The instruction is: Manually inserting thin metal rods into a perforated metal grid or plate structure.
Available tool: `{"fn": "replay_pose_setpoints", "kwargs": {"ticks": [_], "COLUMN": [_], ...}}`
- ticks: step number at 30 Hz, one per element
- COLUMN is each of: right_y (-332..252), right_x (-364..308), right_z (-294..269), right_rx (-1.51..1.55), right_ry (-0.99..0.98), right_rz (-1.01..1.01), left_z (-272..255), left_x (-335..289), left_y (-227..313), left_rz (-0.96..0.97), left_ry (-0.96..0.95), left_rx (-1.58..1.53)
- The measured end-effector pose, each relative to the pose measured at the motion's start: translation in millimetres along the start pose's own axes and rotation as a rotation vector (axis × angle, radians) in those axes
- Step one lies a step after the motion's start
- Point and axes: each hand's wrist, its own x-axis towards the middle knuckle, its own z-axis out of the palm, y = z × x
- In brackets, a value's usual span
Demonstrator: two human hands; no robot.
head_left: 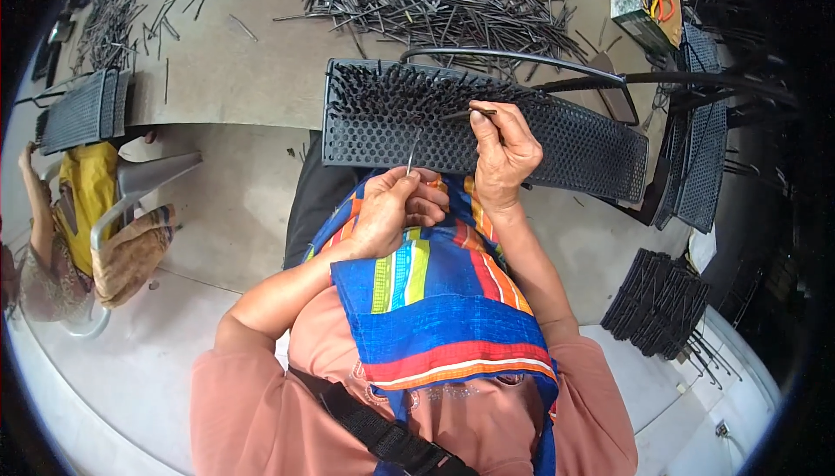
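A long black perforated panel (583,153) lies across in front of me, its near edge close to my lap. Many short black sticks (383,92) stand up out of the holes over its far left part. My left hand (390,206) is closed on a thin metal tool (412,154), whose tip points at the panel; its exact kind is too small to tell. Over the panel's middle, my right hand (506,154) pinches a short dark stick (484,112) between thumb and finger. A striped blue apron (452,337) covers my lap.
Loose black sticks (417,2) are heaped on the table beyond the panel. A curved black metal rod (513,57) runs along the panel's far side. At the far right sits a box (639,6) with scissors (658,5). Stacked panels (696,146) stand right; a co-worker (65,233) sits left.
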Motion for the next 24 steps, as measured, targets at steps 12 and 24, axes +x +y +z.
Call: {"fn": "replay_pose_setpoints", "kwargs": {"ticks": [12,24], "right_y": [-11,-5], "right_x": [5,6], "right_z": [6,7], "right_rx": [-0.145,-0.123], "right_ry": [-0.114,-0.099], "right_rz": [-0.138,-0.067], "left_z": [-5,-4], "left_x": [3,4], "left_y": [-3,-2], "left_rz": [0.007,-0.005], "left_ry": [-0.036,-0.009], "left_rx": [-0.005,0.008]}}
